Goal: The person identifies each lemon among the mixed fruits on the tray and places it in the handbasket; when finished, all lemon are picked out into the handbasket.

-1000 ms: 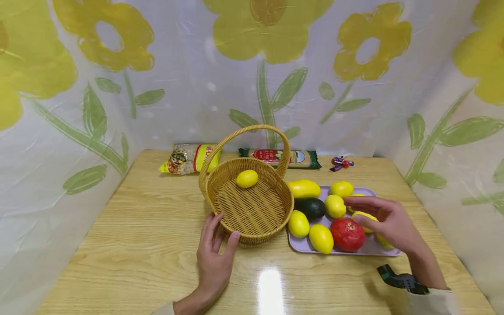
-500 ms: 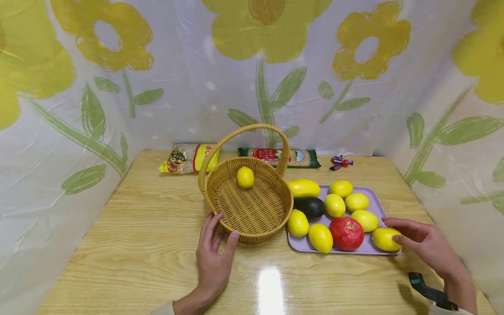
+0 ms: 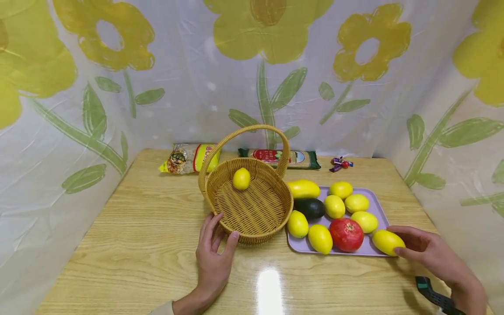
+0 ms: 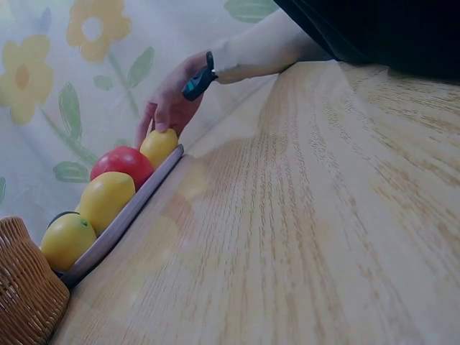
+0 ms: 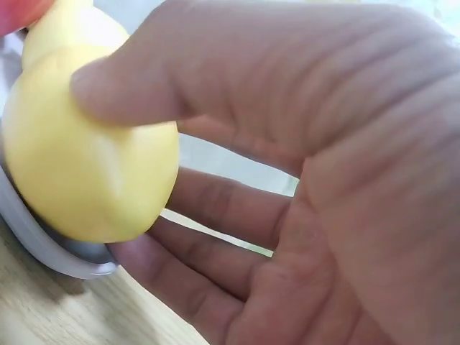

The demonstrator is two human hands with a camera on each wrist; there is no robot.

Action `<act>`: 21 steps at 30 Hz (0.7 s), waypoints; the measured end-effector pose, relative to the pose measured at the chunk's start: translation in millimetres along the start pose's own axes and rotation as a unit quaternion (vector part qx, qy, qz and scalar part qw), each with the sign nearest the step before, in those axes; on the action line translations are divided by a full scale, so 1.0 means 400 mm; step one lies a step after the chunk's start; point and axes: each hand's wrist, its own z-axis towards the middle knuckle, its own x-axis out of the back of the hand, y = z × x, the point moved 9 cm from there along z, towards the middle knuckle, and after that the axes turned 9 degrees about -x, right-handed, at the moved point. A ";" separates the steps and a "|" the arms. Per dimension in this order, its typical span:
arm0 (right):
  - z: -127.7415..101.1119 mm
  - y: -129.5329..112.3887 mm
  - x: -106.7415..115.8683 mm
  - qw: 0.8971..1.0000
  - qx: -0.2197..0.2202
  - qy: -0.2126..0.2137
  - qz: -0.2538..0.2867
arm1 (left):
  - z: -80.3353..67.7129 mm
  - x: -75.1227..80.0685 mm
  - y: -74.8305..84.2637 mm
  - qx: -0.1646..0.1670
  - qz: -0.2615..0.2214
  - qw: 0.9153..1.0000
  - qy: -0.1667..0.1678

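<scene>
This is looking like a staged tabletop set inside a home-like room rather than a real kitchen. A thin plastic sheet [image 3: 252, 78] printed with big yellow flowers and green leaves is hanging on three sides, closing off whatever lies behind. A glossy wood-grain surface [image 3: 138, 245] is carrying household groceries: a wicker basket [image 3: 252, 205], a lilac tray [image 3: 378, 205] of lemons and other fruit, two packets of dry food [image 3: 189, 158] along the back edge, and a few wrapped sweets [image 3: 341, 163].
</scene>
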 end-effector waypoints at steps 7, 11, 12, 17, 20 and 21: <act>-0.036 -0.049 0.026 0.997 0.062 0.051 0.008 | 0.000 0.002 0.001 0.007 -0.006 1.000 0.001; -0.045 -0.123 0.027 0.992 0.103 0.056 0.038 | -0.001 0.003 0.000 0.007 -0.008 1.000 0.002; -0.044 -0.148 0.024 0.991 0.115 0.055 0.043 | -0.001 0.002 0.000 0.008 -0.009 1.000 0.002; -0.014 -0.297 -0.026 0.983 0.178 0.017 0.044 | -0.001 0.001 -0.001 0.012 -0.010 1.000 0.002; 0.023 -0.388 -0.085 0.975 0.215 -0.030 0.049 | -0.001 0.002 0.000 0.007 -0.008 1.000 0.004; 0.036 -0.415 -0.110 0.973 0.222 -0.045 0.049 | 0.000 0.002 0.000 0.006 -0.008 1.000 0.005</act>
